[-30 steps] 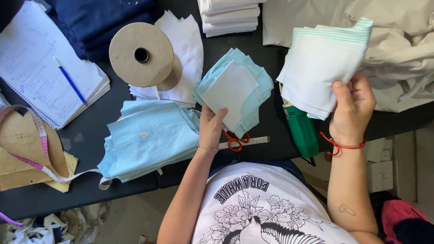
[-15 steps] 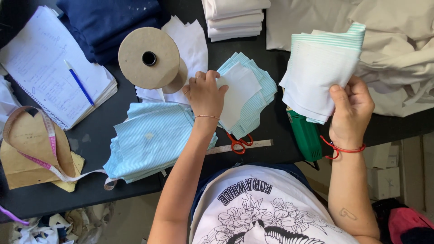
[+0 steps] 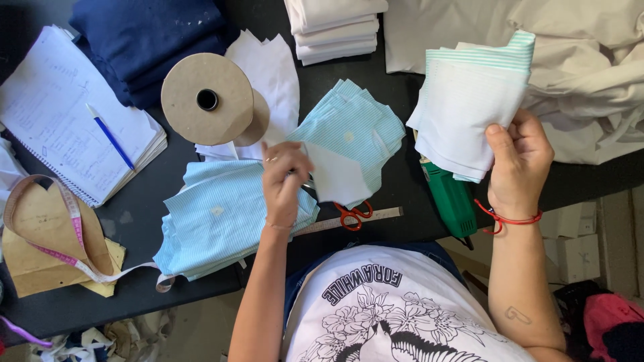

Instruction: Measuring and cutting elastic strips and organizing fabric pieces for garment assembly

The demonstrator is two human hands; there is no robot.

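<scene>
Left hand [image 3: 285, 184] pinches a white fabric piece [image 3: 335, 175] over the striped blue stack [image 3: 221, 218] on the dark surface [image 3: 144, 194]. Right hand [image 3: 518, 164] grips a white-and-green striped bundle [image 3: 466, 107], raised. Orange-handled scissors [image 3: 352, 214] and a ruler [image 3: 379, 216] between the hands; cardboard spool [image 3: 208, 100] beyond the left.

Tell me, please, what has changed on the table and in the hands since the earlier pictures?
The left hand went up onto the small striped stack, then drew back toward the body, pinching a white fabric piece it took from there. The right hand kept holding the bundle of cut pieces. The cardboard spool, notebook and scissors stayed put.
</scene>
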